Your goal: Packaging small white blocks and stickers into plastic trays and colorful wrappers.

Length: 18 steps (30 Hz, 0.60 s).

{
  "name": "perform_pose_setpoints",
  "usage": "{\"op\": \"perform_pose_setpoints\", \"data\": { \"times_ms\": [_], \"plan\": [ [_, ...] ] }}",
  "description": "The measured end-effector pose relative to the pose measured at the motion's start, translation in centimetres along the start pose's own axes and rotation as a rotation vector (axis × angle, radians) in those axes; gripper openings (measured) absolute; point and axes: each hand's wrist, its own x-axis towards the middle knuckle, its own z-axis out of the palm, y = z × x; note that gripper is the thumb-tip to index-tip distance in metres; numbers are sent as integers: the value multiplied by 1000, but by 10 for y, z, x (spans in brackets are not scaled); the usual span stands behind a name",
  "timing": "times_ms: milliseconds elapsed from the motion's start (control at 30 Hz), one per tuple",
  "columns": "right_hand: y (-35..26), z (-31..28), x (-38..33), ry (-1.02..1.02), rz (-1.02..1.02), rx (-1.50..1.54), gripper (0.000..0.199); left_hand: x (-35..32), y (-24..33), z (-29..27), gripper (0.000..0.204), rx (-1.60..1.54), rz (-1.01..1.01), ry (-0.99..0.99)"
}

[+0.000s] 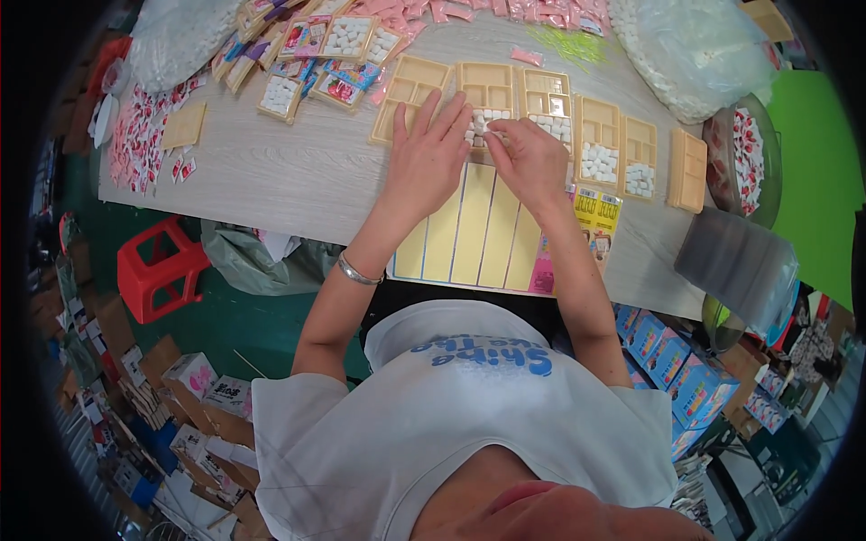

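Observation:
A row of beige compartment trays runs across the table. My left hand [427,155] lies flat with fingers stretched, over the right part of the leftmost tray [422,69] and touching the second tray [484,72]. In the second tray's near compartment is a layer of small white pieces [478,126]. My right hand [534,160] pinches thumb and forefinger together at these pieces; what is between the fingertips is too small to tell. To the right, the third tray [545,83], fourth tray [599,113] and fifth tray [640,135] also hold white pieces in their near compartments.
Yellow printed card sheets [469,230] lie at the near table edge. Filled packs [347,38] are piled far left, with pink sachets [451,11] behind. A bag of white pieces [690,54], a bowl of small packets [747,162] and another beige tray [687,169] stand right.

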Motion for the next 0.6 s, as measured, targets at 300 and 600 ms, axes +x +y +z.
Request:
{"op": "perform_pose_setpoints", "data": {
  "times_ms": [300,600],
  "plan": [
    [2,-3,1,93,31,-14,10,0,-2,1,50,-22,70,-64],
    [1,17,19,82,-38,0,9,-4,-11,1,56,-82,-41,18]
  ]
}}
